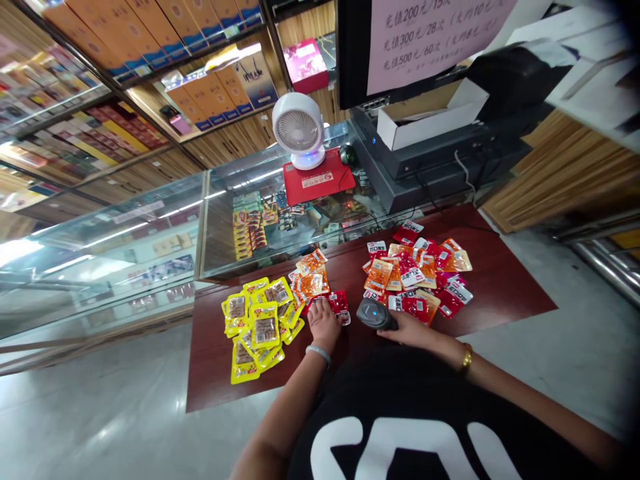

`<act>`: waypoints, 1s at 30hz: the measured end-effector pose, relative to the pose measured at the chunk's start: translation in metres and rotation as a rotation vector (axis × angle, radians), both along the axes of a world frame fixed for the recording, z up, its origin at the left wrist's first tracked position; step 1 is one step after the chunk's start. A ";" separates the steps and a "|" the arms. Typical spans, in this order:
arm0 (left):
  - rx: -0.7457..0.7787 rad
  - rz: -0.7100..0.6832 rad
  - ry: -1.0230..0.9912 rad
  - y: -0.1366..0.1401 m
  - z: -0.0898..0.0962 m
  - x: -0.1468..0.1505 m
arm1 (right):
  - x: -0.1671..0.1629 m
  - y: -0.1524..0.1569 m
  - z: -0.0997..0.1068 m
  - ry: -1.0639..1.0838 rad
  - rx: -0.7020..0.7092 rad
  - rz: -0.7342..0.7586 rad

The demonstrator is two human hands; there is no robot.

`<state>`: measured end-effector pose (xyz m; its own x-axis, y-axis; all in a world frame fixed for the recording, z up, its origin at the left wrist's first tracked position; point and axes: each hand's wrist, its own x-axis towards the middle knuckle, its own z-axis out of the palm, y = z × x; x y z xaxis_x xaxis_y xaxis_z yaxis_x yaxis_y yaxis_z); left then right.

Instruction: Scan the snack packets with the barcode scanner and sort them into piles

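My right hand is wrapped round a dark grey barcode scanner, held at the near edge of the red and orange packet pile. My left hand rests with its fingers spread on a small red snack packet. Just beyond it lie several orange packets. Left of that hand is a heap of yellow snack packets with brown food showing through. A larger mixed pile of red and orange packets spreads out beyond the scanner.
The packets lie on a dark red-brown tabletop. Behind it stands a glass display counter with a white fan and a red mat. A monitor with a pink sign and an open white box are at the right.
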<state>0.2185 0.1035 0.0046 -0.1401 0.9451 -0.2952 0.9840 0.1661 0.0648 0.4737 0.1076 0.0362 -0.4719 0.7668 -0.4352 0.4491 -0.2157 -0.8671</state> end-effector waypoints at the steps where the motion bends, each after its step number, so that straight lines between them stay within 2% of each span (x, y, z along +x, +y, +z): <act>1: -0.028 -0.004 0.005 0.000 -0.001 0.003 | 0.000 0.000 0.000 -0.005 0.001 0.002; 10: -0.210 0.065 -0.149 0.008 -0.007 0.005 | -0.002 0.009 0.002 -0.002 0.018 -0.030; 18: -0.180 0.122 -0.233 0.004 -0.010 -0.009 | -0.014 0.016 0.005 0.022 0.043 -0.005; 20: -0.167 0.189 -0.297 0.005 -0.015 -0.010 | -0.015 0.016 0.007 0.023 0.034 -0.012; 22: -0.152 0.294 -0.427 0.012 -0.022 -0.004 | -0.014 0.016 0.010 0.039 0.035 -0.031; 24: -0.130 0.347 -0.669 0.024 -0.028 0.008 | -0.013 0.016 0.012 0.084 0.042 -0.056; 27: -0.126 0.261 -1.123 0.049 -0.032 0.024 | -0.013 0.019 0.016 0.150 0.040 -0.076; 28: -0.119 0.231 -1.217 0.058 -0.031 0.025 | -0.014 0.020 0.017 0.158 0.037 -0.076; 30: -0.072 0.226 -1.205 0.071 -0.025 0.017 | -0.017 0.023 0.020 0.153 0.040 -0.075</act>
<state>0.2351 0.1742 -0.0203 0.0998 0.9112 -0.3997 0.2505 0.3657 0.8964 0.4564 0.1309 0.0560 -0.4713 0.8176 -0.3308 0.2948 -0.2075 -0.9328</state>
